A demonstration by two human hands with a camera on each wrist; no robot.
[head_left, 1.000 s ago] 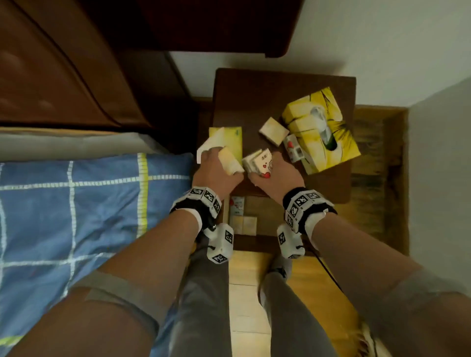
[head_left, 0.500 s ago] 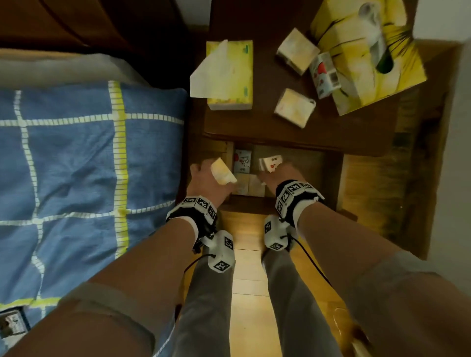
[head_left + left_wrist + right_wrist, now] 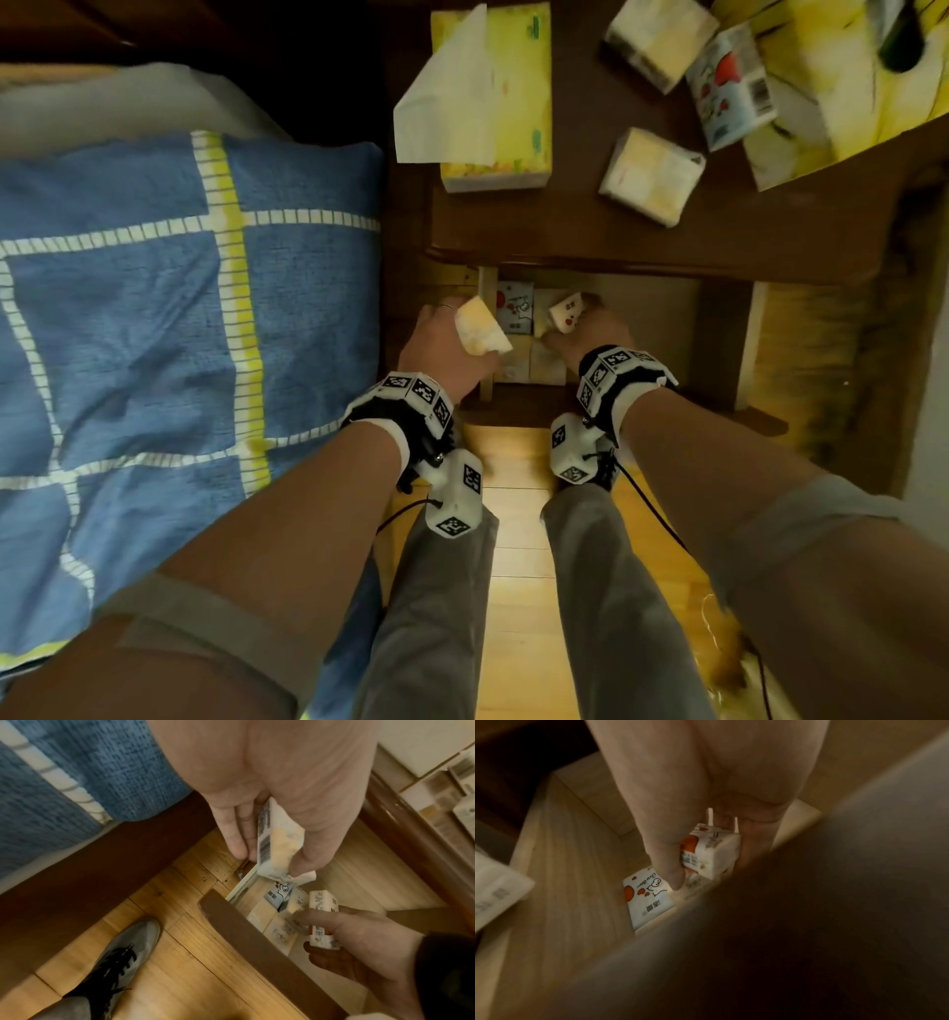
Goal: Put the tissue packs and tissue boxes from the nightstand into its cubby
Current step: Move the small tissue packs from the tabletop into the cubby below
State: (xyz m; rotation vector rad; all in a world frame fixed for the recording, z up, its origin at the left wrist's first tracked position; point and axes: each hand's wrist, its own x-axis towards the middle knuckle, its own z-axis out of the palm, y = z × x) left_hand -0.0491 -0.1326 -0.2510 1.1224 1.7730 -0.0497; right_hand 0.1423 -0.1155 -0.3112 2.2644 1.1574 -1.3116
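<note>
My left hand [image 3: 449,336] [image 3: 270,843] grips a cream tissue pack [image 3: 480,329] [image 3: 279,845] over the left end of the open cubby [image 3: 642,329]. My right hand [image 3: 580,331] [image 3: 706,850] pinches a white pack with red hearts [image 3: 567,312] [image 3: 711,856] [image 3: 322,920] just inside the cubby. Several packs lie inside, one with a cartoon print [image 3: 515,308] [image 3: 648,898]. On the nightstand top [image 3: 565,231] sit a yellow tissue box [image 3: 498,97] with a sheet sticking out, two cream packs [image 3: 649,177] [image 3: 660,38], a printed pack [image 3: 732,95] and a big yellow box [image 3: 842,87].
A bed with a blue checked cover [image 3: 154,308] lies close on the left, its dark frame [image 3: 90,866] beside the cubby. My legs and a grey shoe [image 3: 123,949] stand on the wooden floor [image 3: 518,565]. A white wall [image 3: 929,411] borders the right.
Both hands came down from the nightstand top with their packs and now reach into the cubby. My head has tilted down and moved closer.
</note>
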